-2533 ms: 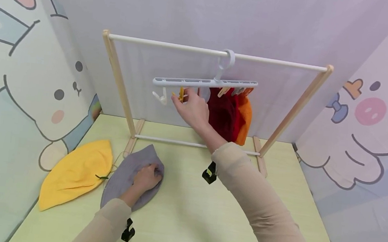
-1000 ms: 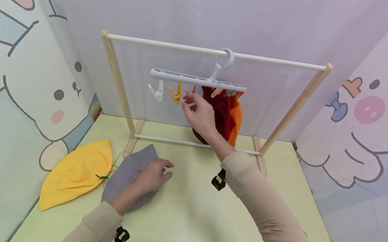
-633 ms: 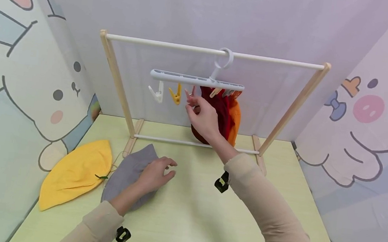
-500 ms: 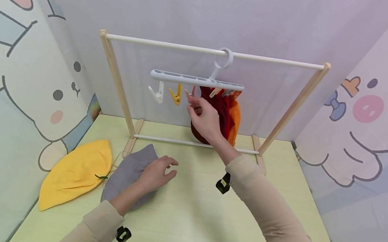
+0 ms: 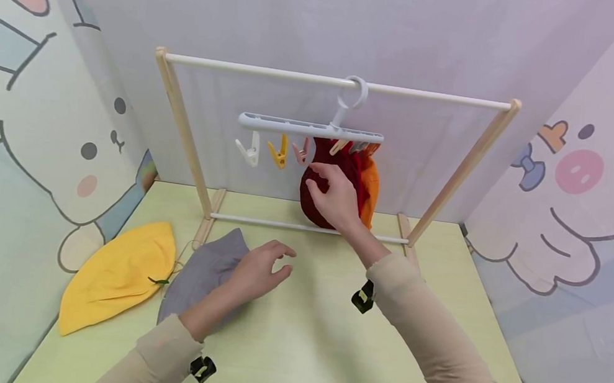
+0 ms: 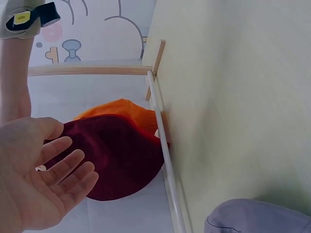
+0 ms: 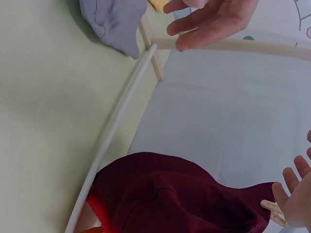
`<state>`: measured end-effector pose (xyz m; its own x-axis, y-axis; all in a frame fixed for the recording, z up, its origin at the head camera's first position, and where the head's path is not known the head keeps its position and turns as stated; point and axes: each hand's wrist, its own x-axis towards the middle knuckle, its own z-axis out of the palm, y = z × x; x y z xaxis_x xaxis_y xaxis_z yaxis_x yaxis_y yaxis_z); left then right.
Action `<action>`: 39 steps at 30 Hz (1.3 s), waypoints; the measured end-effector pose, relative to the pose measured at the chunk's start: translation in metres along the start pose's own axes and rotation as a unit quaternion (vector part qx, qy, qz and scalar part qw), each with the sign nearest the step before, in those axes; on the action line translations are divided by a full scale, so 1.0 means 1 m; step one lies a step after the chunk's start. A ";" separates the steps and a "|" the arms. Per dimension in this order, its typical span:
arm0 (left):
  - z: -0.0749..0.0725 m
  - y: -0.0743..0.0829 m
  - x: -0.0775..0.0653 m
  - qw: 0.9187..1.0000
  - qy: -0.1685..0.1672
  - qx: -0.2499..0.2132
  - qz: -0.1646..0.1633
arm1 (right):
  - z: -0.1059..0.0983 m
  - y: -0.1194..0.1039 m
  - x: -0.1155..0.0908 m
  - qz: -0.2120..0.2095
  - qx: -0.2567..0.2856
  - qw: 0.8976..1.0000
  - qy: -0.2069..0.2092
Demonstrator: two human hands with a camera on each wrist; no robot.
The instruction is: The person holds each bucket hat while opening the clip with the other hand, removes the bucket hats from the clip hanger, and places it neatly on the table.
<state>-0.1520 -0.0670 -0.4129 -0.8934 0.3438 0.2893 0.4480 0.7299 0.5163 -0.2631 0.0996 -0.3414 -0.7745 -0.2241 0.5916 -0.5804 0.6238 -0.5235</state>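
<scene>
My right hand (image 5: 336,196) hovers in front of a dark red hat (image 5: 316,208), thumb and fingers apart and nothing between them. Just left of its fingertips, a pink clothespin (image 5: 302,152) dangles from a pale grey clip hanger (image 5: 286,125). A yellow clothespin (image 5: 280,152) and a white clothespin (image 5: 250,150) hang farther left. Over the right edge of a grey hat (image 5: 202,277) is my left hand (image 5: 262,268), loosely curved and holding nothing. In the left wrist view, the palm of my left hand (image 6: 43,179) shows relaxed fingers.
A wooden rack with a white top rail (image 5: 258,70) carries the hanger. Behind the dark red hat hangs an orange hat (image 5: 370,189); a beige clothespin (image 5: 338,147) is at the hats' top. On the table (image 5: 290,352), a yellow hat (image 5: 120,278) lies at left.
My right hand has left the yellow clothespin and moved right and down, past the pink one. My left hand has let go of the grey hat and risen to the right. The hanger has turned slightly.
</scene>
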 end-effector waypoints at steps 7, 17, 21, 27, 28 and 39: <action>-0.004 0.008 0.005 1.000 0.014 0.004 0.020 | -0.004 0.010 -0.006 -0.001 -0.026 1.000 0.010; -0.012 0.016 0.011 0.999 0.021 -0.020 0.031 | -0.008 0.028 -0.013 0.005 -0.051 0.998 0.048; -0.015 0.019 0.014 0.999 0.022 -0.023 0.029 | -0.009 0.035 -0.015 0.017 -0.051 0.997 0.062; -0.018 0.023 0.016 0.999 0.014 -0.024 0.029 | -0.009 0.046 -0.019 0.030 -0.053 0.996 0.069; -0.018 0.023 0.016 0.999 0.012 -0.023 0.031 | -0.009 0.048 -0.020 0.032 -0.052 0.996 0.070; -0.021 0.026 0.024 0.998 0.010 -0.020 0.051 | -0.010 0.059 -0.025 0.074 -0.049 0.994 0.058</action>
<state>-0.1614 -0.0519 -0.3752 -0.8419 0.4041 0.3577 0.5388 0.6668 0.5149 -0.2757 0.1498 -0.3810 -0.8122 -0.0400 0.5819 -0.4304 0.7145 -0.5516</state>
